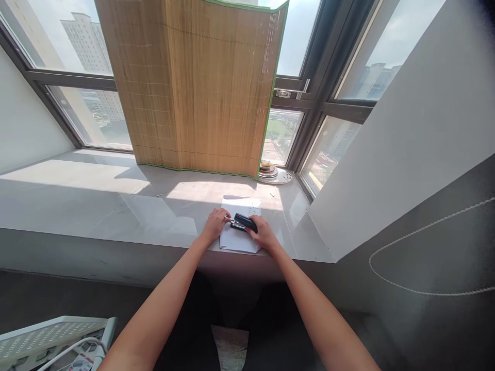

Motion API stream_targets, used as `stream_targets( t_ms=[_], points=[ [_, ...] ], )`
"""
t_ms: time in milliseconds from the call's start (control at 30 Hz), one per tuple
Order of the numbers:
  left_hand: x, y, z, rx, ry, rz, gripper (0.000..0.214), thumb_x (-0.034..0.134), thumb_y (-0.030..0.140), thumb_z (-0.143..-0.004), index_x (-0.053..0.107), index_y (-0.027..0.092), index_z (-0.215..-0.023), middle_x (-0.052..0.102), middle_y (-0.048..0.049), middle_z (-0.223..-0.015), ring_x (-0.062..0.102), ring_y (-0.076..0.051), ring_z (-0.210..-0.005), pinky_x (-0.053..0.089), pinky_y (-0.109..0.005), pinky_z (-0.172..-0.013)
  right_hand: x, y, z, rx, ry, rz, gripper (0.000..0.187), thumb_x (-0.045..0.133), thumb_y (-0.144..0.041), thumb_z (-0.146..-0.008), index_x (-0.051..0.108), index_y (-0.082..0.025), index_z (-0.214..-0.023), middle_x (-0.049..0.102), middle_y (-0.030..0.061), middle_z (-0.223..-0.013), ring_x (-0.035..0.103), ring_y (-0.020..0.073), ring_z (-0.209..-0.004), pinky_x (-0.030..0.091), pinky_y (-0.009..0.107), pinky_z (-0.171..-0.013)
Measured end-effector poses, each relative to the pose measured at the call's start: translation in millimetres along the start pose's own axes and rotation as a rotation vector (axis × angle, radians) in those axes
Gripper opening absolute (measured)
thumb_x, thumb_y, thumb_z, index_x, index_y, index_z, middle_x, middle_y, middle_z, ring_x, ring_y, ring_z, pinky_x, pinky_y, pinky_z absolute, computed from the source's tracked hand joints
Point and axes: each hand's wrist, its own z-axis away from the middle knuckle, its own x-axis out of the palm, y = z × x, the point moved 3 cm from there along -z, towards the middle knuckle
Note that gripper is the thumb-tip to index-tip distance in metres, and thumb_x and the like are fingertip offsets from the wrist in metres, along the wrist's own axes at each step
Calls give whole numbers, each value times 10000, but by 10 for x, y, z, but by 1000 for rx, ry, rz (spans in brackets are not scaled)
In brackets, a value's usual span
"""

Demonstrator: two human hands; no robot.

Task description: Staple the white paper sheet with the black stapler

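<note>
A small stack of white paper [240, 238] lies on the pale stone window sill [116, 206] near its front edge. A black stapler [243, 222] rests across the paper's left side. My right hand [263, 233] is wrapped round the stapler's rear end. My left hand [215, 224] lies at the paper's left edge with its fingers curled, their tips pinching at the stapler's metal front. What the left fingers grip is too small to make out.
A bamboo mat [197, 87] with green edging leans upright against the window behind the paper. A stack of round plates [270, 172] sits at the sill's back right. A white slanted wall [406, 134] bounds the right side. A white rack [54, 337] shows at the lower left.
</note>
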Motion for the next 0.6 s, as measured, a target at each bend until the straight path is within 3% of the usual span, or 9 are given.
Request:
stream_targets(
  t_ms=[600],
  points=[
    [-28,20,-1,-22,-27,6,73,659,161,-958,705,215,-942,757,-73,-1052,563,-268,-983,435,-407,-909,-13,1,4,11,-6,-15,229,694,-220,-928,620,-243,-1144,671,78,-1103,582,272,-1048,473,395,-923]
  ],
)
